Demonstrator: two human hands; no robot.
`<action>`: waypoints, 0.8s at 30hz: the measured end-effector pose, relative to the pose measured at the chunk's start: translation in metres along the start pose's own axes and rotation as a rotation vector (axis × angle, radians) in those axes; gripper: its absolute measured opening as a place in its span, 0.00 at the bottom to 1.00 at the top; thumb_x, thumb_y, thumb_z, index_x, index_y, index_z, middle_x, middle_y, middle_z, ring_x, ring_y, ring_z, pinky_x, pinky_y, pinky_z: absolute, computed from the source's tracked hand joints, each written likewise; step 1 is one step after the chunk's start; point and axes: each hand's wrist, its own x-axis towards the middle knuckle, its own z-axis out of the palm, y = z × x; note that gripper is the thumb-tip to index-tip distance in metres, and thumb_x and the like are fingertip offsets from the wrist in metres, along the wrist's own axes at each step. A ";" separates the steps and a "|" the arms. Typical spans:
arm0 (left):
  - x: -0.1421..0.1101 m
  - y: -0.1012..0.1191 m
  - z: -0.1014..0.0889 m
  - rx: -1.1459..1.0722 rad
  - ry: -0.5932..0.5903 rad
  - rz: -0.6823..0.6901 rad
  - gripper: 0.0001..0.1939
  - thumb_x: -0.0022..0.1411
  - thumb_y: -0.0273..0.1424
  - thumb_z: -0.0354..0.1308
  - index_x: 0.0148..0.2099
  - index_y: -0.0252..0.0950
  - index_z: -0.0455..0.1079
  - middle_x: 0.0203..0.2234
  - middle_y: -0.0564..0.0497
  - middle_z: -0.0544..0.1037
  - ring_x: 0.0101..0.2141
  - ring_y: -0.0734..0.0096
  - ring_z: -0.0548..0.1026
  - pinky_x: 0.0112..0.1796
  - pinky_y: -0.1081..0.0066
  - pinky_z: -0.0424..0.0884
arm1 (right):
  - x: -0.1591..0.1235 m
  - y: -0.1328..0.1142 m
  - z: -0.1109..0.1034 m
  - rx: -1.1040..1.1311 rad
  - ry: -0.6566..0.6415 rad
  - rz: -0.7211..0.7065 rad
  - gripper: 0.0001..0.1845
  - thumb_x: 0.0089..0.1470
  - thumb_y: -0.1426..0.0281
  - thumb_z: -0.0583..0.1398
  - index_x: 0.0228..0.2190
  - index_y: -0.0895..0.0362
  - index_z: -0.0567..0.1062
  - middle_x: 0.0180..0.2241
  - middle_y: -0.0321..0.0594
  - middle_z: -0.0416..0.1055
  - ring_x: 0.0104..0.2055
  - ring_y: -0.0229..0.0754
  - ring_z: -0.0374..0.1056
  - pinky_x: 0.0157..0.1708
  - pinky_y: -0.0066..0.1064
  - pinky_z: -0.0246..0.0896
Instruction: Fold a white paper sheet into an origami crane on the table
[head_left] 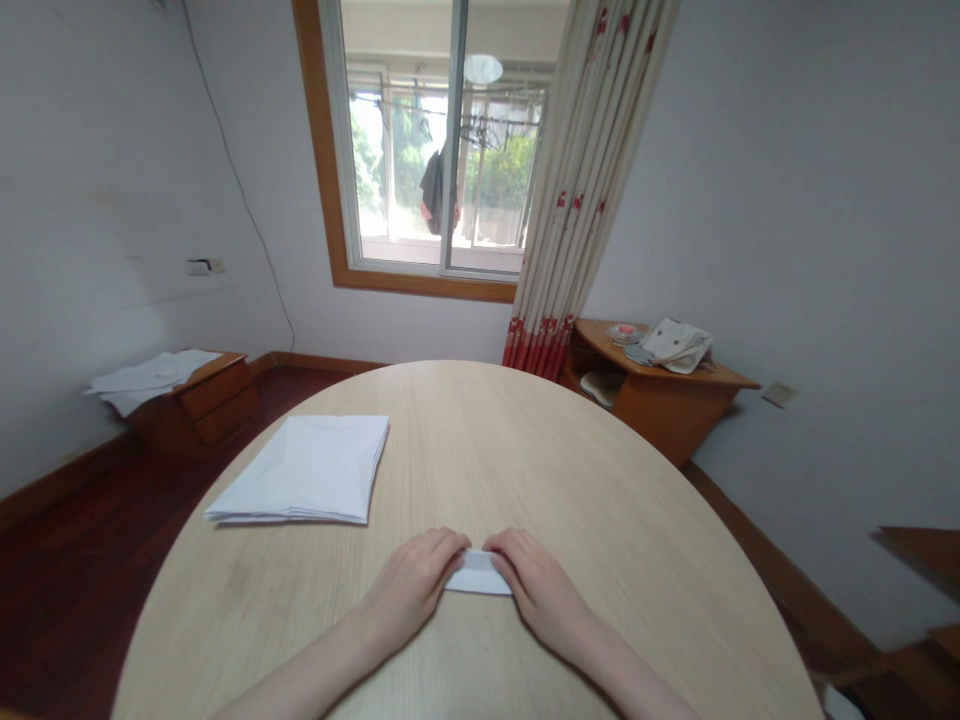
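The left hand (411, 585) and the right hand (538, 590) were half-closed, their fingers curled over opposite ends of a narrow folded white strip (476, 573), which lay between them on the oval wood-grain table (525, 450), already doubled into several layers. To the left of the hands lay a squared stack of folded white sheets (300, 470), its edges roughly aligned, while well beyond the right hand stood a wooden corner cabinet (660, 405), with a cloth bag (676, 345) on top and a pale object (600, 387) on its open shelf, too dim to name.
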 end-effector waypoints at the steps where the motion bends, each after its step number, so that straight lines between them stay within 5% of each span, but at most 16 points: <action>1: 0.000 0.000 0.000 -0.016 -0.001 -0.009 0.09 0.70 0.26 0.45 0.45 0.37 0.66 0.37 0.49 0.76 0.37 0.66 0.74 0.38 0.69 0.70 | 0.000 0.000 -0.001 0.022 0.003 0.014 0.10 0.65 0.73 0.47 0.38 0.55 0.68 0.37 0.41 0.70 0.40 0.44 0.66 0.41 0.35 0.62; 24: 0.002 0.006 -0.003 -0.037 -0.049 -0.036 0.09 0.64 0.22 0.50 0.44 0.37 0.67 0.39 0.49 0.75 0.40 0.64 0.73 0.42 0.66 0.70 | 0.003 -0.003 0.004 0.008 0.017 0.136 0.11 0.63 0.71 0.52 0.28 0.55 0.69 0.35 0.40 0.68 0.40 0.44 0.63 0.41 0.37 0.59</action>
